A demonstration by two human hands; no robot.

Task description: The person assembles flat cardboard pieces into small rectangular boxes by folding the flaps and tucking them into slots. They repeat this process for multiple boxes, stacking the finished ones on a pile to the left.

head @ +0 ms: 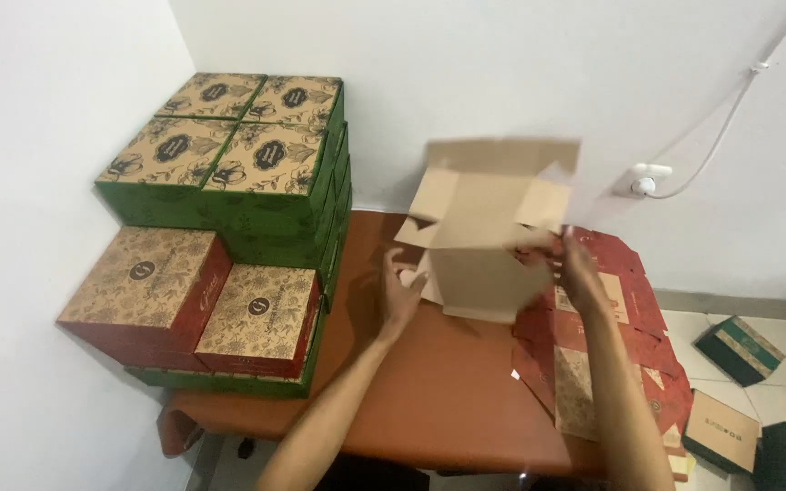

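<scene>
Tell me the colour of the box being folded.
Plain brown cardboard box, seen in the head view.

Both hands on half-folded brown carton (488, 241): left hand (401, 295) & right hand (579, 273) at sides, flaps open, over brown table (429, 391).

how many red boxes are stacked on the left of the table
2. One larger red box sits at the front left of the stack; a smaller red box stands right beside it. Both rest on green boxes. More may be hidden behind.
</scene>
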